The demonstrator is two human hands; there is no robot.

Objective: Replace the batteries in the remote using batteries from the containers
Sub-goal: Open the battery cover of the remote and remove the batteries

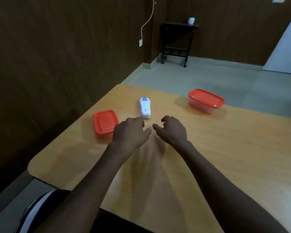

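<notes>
**A:** Two bare hands reach across a tan wooden surface (225, 148) toward a white remote (145, 108), which lies flat near the far middle, its long axis running away from the camera.

**B:** And the hands themselves?

**A:** The left hand (130, 131) hovers just short of the remote's near end, its fingers (139, 120) loosely curled and apart, gripping nothing; whether a fingertip touches the remote cannot be told. The right hand (172, 130) sits just beside it, to the right, fingers likewise bent and spread, empty. The two thumbs nearly meet.

**B:** The containers?

**A:** Two, both clear tubs with red lids on. The left box (104, 122) stands just left of the left hand, partly hidden by the wrist. The right box (206, 100) stands well apart, toward the far right edge (its contents cannot be made out through the wall).

**B:** Anything else in shot?

**A:** Dark wood panelling behind, a white cable (147, 22) hanging down to a wall socket, and a black trolley (176, 41) in the corner with a small white pot (191, 21) on top. A striped sleeve (35, 214) shows at the lower left.
</notes>
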